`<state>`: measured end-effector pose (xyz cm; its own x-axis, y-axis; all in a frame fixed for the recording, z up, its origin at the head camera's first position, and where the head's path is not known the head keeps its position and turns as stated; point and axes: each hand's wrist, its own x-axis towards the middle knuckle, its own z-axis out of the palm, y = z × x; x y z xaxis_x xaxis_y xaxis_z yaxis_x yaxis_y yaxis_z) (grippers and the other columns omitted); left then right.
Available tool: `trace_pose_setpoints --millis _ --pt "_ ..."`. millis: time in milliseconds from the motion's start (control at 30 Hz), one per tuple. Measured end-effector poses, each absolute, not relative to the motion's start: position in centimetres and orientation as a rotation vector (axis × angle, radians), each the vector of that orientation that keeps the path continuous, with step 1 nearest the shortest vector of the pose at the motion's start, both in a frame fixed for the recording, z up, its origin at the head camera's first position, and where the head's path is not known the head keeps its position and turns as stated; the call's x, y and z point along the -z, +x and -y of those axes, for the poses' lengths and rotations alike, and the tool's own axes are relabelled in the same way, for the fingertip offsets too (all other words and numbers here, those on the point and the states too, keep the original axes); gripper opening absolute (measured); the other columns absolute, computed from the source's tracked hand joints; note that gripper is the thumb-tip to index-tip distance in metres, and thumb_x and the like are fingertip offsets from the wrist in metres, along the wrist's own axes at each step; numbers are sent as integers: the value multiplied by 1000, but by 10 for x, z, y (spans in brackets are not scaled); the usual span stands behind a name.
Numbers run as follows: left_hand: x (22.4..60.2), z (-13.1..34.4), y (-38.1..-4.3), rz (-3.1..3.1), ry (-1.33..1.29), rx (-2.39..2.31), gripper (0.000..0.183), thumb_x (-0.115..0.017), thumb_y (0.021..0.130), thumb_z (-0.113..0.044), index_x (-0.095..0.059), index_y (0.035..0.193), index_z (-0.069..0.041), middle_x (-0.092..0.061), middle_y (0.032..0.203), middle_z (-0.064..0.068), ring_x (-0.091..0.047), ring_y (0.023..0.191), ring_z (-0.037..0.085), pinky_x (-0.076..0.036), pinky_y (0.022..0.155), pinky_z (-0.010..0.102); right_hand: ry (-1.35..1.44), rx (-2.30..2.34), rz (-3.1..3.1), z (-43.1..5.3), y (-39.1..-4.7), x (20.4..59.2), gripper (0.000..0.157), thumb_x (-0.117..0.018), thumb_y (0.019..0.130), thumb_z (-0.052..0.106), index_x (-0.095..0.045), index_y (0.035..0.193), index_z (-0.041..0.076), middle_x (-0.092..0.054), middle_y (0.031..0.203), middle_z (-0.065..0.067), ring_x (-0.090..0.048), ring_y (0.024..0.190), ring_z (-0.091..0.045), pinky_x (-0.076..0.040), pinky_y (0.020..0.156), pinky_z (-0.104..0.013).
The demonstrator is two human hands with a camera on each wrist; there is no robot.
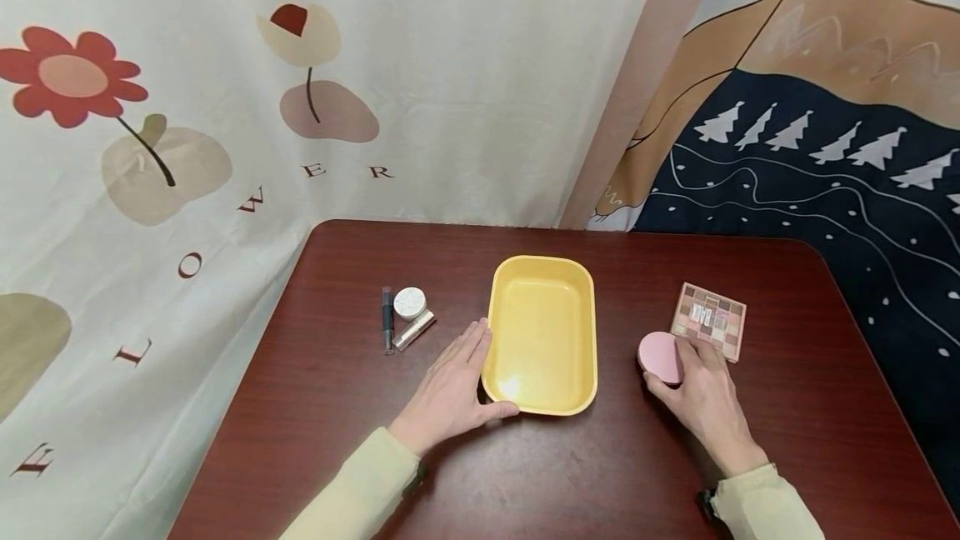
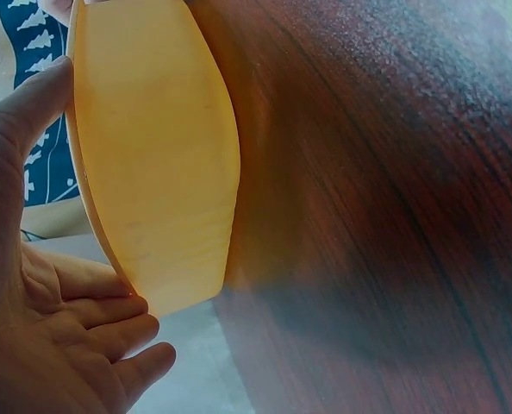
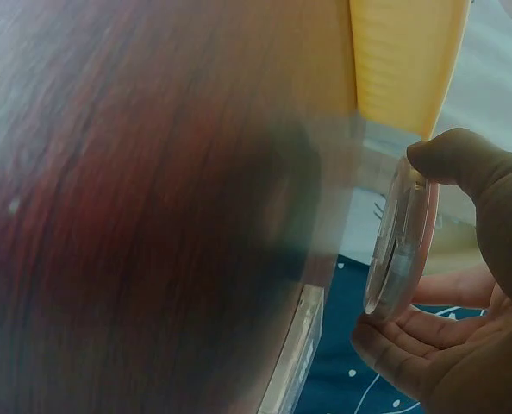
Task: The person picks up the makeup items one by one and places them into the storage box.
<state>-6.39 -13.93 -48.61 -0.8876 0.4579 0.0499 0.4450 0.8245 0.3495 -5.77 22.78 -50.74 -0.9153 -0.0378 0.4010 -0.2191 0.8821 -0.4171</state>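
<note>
A yellow rectangular tray [image 1: 542, 327] lies on the table in the head view. My left hand [image 1: 453, 390] rests along its near left corner, fingers straight against the left rim and thumb at the front edge. The left wrist view shows these fingers touching the rim of the tray [image 2: 152, 164]. My right hand [image 1: 705, 398] grips a round pink compact [image 1: 660, 357] between thumb and fingers. In the right wrist view the compact [image 3: 401, 237] is held by its edge, above the table surface. Behind that hand lies a square eyeshadow palette [image 1: 708, 315], partly covered by the fingers.
Left of the tray lie a dark slim pen-like stick [image 1: 387, 319], a small round white container [image 1: 409, 303] and a silvery lipstick-like tube [image 1: 415, 330]. The dark red wooden table [image 1: 525, 473] meets patterned curtains [image 1: 465, 90] at its back and sides.
</note>
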Motion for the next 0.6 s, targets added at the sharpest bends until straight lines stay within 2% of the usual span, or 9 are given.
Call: trace_pose_setpoints --millis 600 --pt "485 139 -63 -2972 744 -510 117 -71 82 -73 -32 158 6 -29 167 19 -29 155 29 -31 124 42 283 -705 2596 -213 -56 495 65 -89 65 16 -65 115 -16 -62 114 -33 -57 107 -48 -55 82 -63"
